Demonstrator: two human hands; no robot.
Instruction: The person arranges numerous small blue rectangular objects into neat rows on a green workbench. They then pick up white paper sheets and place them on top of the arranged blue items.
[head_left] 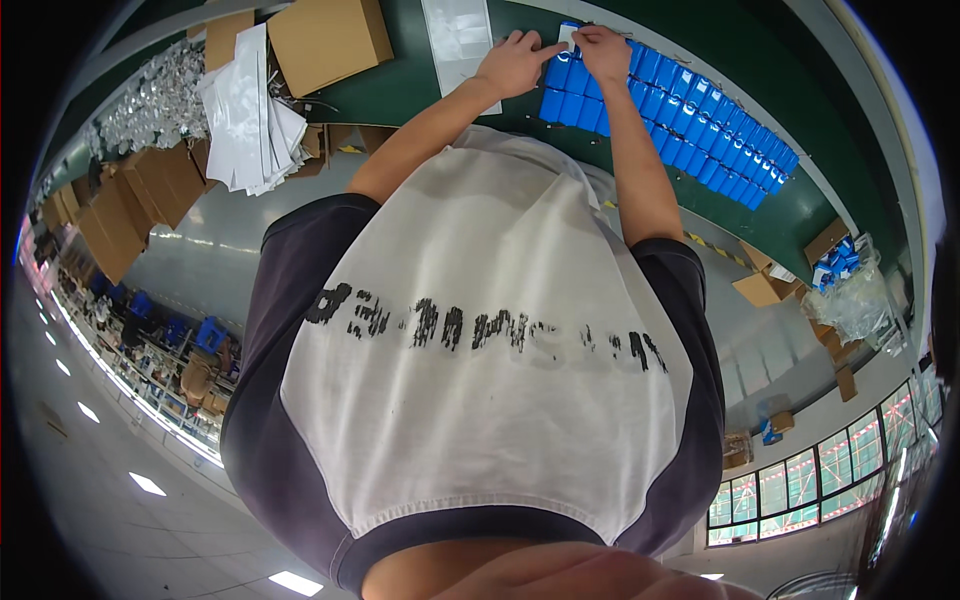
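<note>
My right hand (pixel 603 52) is at the far left end of a block of blue shrink-wrapped packs (pixel 690 110), its fingers pinched together on a small white label (pixel 568 36). The label lies against a pack in the back row. Just left of it is my left hand (pixel 513 65), with one finger stretched toward the label and the others loosely bent and apart. Nothing shows in the left palm. The packs stand side by side in rows, with short wire ends along their edges. My right hand and forearm hide some of them.
A pale sheet (pixel 458 40) lies on the green table (pixel 400 85) left of my hands. Further left are a cardboard box (pixel 330 40), a stack of white sheets (pixel 250 120) and a heap of clear plastic pieces (pixel 160 100). At right, a clear bag (pixel 862 290) sits beside open cartons.
</note>
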